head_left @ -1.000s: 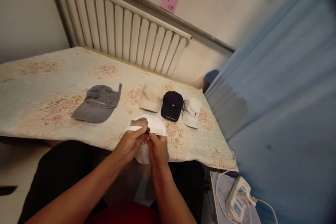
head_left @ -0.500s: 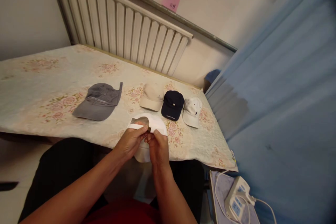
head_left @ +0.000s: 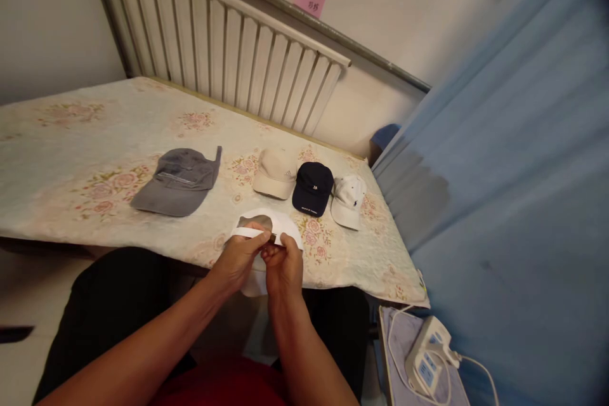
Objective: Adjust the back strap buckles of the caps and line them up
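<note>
A white baseball cap (head_left: 266, 219) is held at the table's near edge, its back strap turned toward me. My left hand (head_left: 242, 255) pinches the white strap (head_left: 247, 232) on the left of a small dark buckle (head_left: 273, 238). On the buckle's other side, my right hand (head_left: 284, 261) grips the strap with thumb and fingers. Part of the cap's brim shows below my hands; the rest is hidden by them. Beyond it lie a beige cap (head_left: 275, 174), a navy cap (head_left: 313, 189) and an off-white cap (head_left: 349, 201) in a row. A grey cap (head_left: 178, 182) with its strap sticking up sits to the left.
The caps rest on a floral quilted cover (head_left: 143, 127). A radiator (head_left: 228, 44) stands along the wall behind. To the right hangs a blue curtain (head_left: 499, 158). A power strip (head_left: 428, 361) with white cables lies on a small stand at lower right.
Both hands stay on the strap by the buckle, with only slight finger movement. The white cap has shifted a little. The other caps have not been moved.
</note>
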Action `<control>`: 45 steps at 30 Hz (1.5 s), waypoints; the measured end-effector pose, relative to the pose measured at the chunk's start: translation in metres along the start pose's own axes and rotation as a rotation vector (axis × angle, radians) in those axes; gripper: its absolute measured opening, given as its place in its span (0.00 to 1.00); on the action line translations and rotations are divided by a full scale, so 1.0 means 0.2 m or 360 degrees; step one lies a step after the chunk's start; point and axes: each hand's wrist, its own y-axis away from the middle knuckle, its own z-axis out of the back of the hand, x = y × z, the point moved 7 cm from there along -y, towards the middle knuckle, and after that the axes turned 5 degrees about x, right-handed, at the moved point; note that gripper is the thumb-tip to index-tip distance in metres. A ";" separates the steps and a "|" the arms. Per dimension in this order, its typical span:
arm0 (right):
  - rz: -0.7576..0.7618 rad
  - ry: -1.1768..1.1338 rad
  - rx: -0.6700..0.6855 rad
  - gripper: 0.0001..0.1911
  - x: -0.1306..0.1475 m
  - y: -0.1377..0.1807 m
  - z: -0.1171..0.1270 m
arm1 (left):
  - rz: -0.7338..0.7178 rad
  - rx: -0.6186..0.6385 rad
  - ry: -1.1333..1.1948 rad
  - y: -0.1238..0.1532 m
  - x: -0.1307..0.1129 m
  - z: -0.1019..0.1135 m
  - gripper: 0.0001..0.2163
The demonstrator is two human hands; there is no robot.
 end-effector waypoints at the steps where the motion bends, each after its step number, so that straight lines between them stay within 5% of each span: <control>1: 0.0003 -0.0014 0.0004 0.05 0.00 0.00 0.00 | -0.0002 -0.0003 -0.0003 0.00 0.00 0.00 0.08; 31: 0.0117 0.0177 0.0226 0.01 -0.02 0.01 -0.01 | -0.0059 -0.0035 -0.0084 0.01 -0.01 0.02 0.08; 39: 0.0138 0.0317 0.0082 0.02 -0.01 0.02 0.01 | -0.0029 -0.0147 -0.0115 0.01 0.03 0.05 0.11; 45: 0.0180 0.0323 0.0165 0.05 -0.02 0.01 -0.01 | 0.0027 -0.0242 -0.0144 0.01 0.01 0.05 0.15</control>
